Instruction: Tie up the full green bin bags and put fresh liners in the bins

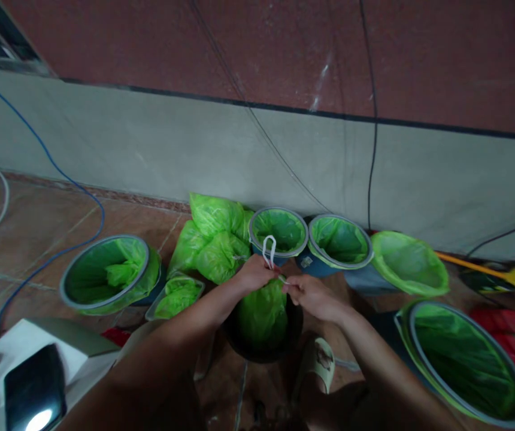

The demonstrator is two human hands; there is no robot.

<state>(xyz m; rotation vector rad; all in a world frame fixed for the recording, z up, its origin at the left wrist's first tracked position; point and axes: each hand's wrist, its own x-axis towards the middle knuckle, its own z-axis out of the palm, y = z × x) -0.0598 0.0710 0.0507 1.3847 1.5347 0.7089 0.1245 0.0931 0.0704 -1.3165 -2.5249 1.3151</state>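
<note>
My left hand [257,272] is closed at the gathered neck of a green garbage bag [264,317], and a white drawstring loop [269,246] sticks up above its fingers. Just to the right, my right hand [309,293] pinches the drawstring's other side, with a short stretch of string showing between the hands. The bag's full body hangs inside a dark round bin [261,353] between my feet. Behind my left hand, several filled green bags [217,239] are piled against the wall.
Green-lined bins stand around: one bin [105,272] at left, several along the wall, one large bin [468,359] at right. A small tub [176,299] holds green plastic. A phone [35,389] lies on a white box [19,341]. A blue hose [51,161] crosses the tiles.
</note>
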